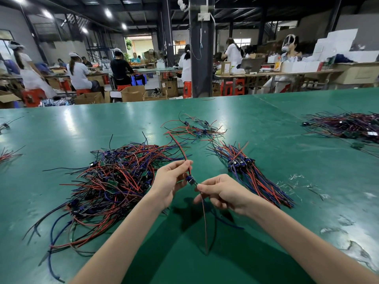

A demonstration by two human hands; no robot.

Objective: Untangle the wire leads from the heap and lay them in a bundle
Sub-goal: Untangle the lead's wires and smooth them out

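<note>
green table (pixel 266 111) | heap (pixel 114 181) left | both hands' grip pinched on one wire lead (pixel 191 180)

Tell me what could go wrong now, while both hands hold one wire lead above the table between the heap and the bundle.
1. The lead's far red end still runs toward the heap and the small loose pile; pulling may drag other leads along.
2. The left hand and right hand pinch close to the small part; a hard tug might strain its joints.
3. The hanging ends could sweep the bundle out of line.
</note>
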